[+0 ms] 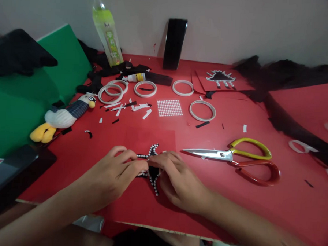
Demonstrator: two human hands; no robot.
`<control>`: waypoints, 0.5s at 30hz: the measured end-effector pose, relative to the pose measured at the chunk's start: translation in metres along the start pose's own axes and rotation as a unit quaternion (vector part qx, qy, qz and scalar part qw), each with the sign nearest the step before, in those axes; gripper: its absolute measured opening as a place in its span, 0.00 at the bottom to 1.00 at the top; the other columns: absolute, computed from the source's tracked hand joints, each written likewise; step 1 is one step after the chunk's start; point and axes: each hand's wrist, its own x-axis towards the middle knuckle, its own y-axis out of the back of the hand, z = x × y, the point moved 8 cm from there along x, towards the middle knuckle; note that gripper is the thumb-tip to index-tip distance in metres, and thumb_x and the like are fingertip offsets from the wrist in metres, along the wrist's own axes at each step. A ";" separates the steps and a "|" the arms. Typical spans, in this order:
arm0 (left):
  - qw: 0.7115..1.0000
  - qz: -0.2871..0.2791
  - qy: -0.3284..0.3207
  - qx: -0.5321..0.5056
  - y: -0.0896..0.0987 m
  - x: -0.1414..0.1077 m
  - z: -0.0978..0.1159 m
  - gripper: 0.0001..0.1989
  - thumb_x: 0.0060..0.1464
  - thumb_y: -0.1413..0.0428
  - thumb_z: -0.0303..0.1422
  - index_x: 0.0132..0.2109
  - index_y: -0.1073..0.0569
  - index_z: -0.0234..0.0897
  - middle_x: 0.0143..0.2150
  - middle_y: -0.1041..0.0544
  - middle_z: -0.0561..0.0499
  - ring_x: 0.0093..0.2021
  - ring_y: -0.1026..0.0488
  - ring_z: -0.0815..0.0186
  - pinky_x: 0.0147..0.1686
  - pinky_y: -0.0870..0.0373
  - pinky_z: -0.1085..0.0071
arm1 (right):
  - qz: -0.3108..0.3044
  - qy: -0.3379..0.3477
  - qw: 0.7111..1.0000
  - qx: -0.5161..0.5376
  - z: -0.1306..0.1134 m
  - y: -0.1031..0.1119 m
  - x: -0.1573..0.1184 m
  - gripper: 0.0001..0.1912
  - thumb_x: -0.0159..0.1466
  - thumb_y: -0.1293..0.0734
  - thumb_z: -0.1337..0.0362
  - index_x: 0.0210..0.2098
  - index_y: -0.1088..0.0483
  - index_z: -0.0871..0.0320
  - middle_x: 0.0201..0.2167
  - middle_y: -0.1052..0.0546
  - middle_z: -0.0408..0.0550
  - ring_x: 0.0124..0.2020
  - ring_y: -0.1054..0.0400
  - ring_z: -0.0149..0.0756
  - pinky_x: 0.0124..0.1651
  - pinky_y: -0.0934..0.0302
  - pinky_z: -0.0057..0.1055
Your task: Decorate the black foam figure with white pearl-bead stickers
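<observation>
On a red sheet before me lies a black cutout (153, 171) edged with small white pearl beads, with beaded strips reaching out to its left. My left hand (116, 172) is closed with its fingertips pressed on the cutout's left part. From the other side my right hand (177, 177) is closed too, its thumb and finger at the cutout's middle and right edge. The fingertips of both hands nearly meet and hide part of the piece. Whether a loose bead is between them cannot be seen.
Scissors (228, 154) lie at right. Beyond the hands are a bead sheet (169, 108), tape rolls (202, 110), paper scraps (138, 107), a glue bottle (136, 77) and a plush bird (61, 117). A drink bottle (108, 33), phone (175, 44) and another beaded cutout (220, 76) are farther back.
</observation>
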 end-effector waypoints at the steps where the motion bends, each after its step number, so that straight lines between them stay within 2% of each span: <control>1: 1.000 0.003 0.014 -0.022 -0.001 -0.002 -0.003 0.13 0.58 0.55 0.18 0.47 0.33 0.35 0.39 0.24 0.50 0.40 0.31 0.62 0.43 0.40 0.61 | -0.003 -0.020 0.999 0.039 0.002 0.001 0.000 0.20 0.59 0.44 0.77 0.51 0.42 0.60 0.44 0.26 0.55 0.45 0.32 0.40 0.47 0.37 0.44; 4: 0.996 0.014 0.043 -0.083 -0.004 -0.010 -0.011 0.11 0.59 0.52 0.21 0.46 0.32 0.38 0.38 0.25 0.52 0.40 0.30 0.65 0.45 0.39 0.63 | -0.010 -0.072 0.982 0.173 0.007 0.001 -0.001 0.22 0.61 0.42 0.75 0.53 0.46 0.56 0.46 0.25 0.53 0.48 0.31 0.35 0.48 0.35 0.38; 6: 0.993 0.011 0.053 -0.102 -0.006 -0.012 -0.013 0.11 0.58 0.51 0.22 0.44 0.31 0.41 0.38 0.25 0.54 0.40 0.30 0.66 0.45 0.39 0.64 | 0.000 -0.085 0.973 0.215 0.007 0.002 -0.003 0.23 0.61 0.40 0.75 0.54 0.47 0.55 0.46 0.25 0.51 0.47 0.30 0.32 0.48 0.34 0.34; 12: 0.989 0.028 0.086 -0.118 0.000 -0.003 -0.009 0.07 0.59 0.51 0.23 0.42 0.33 0.39 0.36 0.26 0.53 0.40 0.32 0.66 0.43 0.38 0.67 | 0.047 -0.035 0.992 0.116 -0.002 0.008 -0.005 0.20 0.61 0.37 0.73 0.52 0.41 0.56 0.41 0.25 0.49 0.41 0.30 0.34 0.42 0.32 0.33; 15: 0.983 0.034 0.118 -0.139 0.001 -0.001 -0.009 0.05 0.61 0.52 0.25 0.42 0.34 0.38 0.35 0.27 0.53 0.38 0.33 0.66 0.40 0.36 0.69 | 0.053 -0.025 0.992 0.109 -0.002 0.009 -0.005 0.18 0.62 0.39 0.73 0.50 0.40 0.56 0.39 0.25 0.48 0.40 0.30 0.33 0.40 0.32 0.32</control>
